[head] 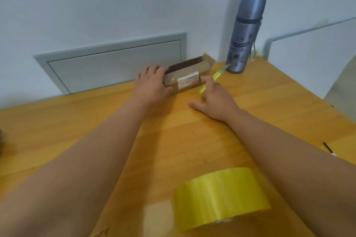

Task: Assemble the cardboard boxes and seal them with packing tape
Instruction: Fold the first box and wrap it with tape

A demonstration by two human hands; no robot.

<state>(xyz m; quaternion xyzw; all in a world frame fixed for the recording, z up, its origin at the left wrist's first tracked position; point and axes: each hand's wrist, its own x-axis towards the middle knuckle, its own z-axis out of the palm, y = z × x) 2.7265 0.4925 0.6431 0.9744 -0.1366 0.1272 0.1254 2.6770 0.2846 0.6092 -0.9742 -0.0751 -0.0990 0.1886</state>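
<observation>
Near the surface's far edge, the left hand is gripping the box; the right hand is holding a knife. Best steadying the box firmly before cutting.

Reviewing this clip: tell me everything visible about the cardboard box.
The box is small, long and brown, of plain cardboard, with a white printed label on its near side. It lies on the wooden table by the wall, top open, one end flap sticking up at its right end. The left hand grips its left end; the right hand, holding a yellow knife, is at its right front.
</observation>
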